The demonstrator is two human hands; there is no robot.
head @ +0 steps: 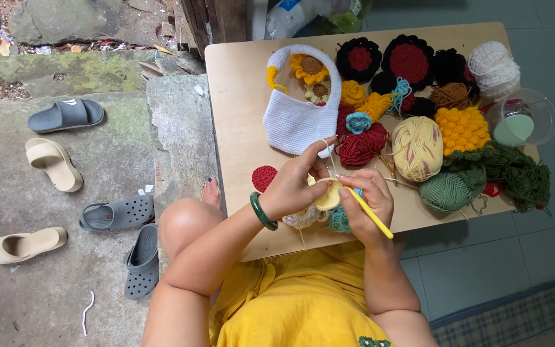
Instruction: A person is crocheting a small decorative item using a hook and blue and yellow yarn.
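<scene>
The pale yellow crochet piece (pixel 329 196) sits between both hands, just above the near edge of the table (pixel 239 109), right in front of the person. Left hand (pixel 293 186) is curled round its left side, fingers pinching the piece & a strand of yarn looped over the index finger. Right hand (pixel 364 205) is closed on a yellow crochet hook (pixel 370 214), hook tip at the piece, handle slanting down-right past the wrist. Hands nearly touch over the work.

The piece is small, roundish, soft yellow, partly hidden by fingers; can't tell its exact shape. Under it lie a cream crochet bit (pixel 303 218) & a teal one (pixel 338 220).

Left wrist has a dark green bangle (pixel 263 211). Further back on the table: white crochet bag (pixel 300 109) w/ yellow flowers, red yarn ball (pixel 361 146), cream-yellow yarn ball (pixel 417 148), green yarn ball (pixel 451 187), black-and-red crochet flowers (pixel 409 61), small red crochet circle (pixel 264 178). Slippers (pixel 65 114) lie on the concrete at left.
</scene>
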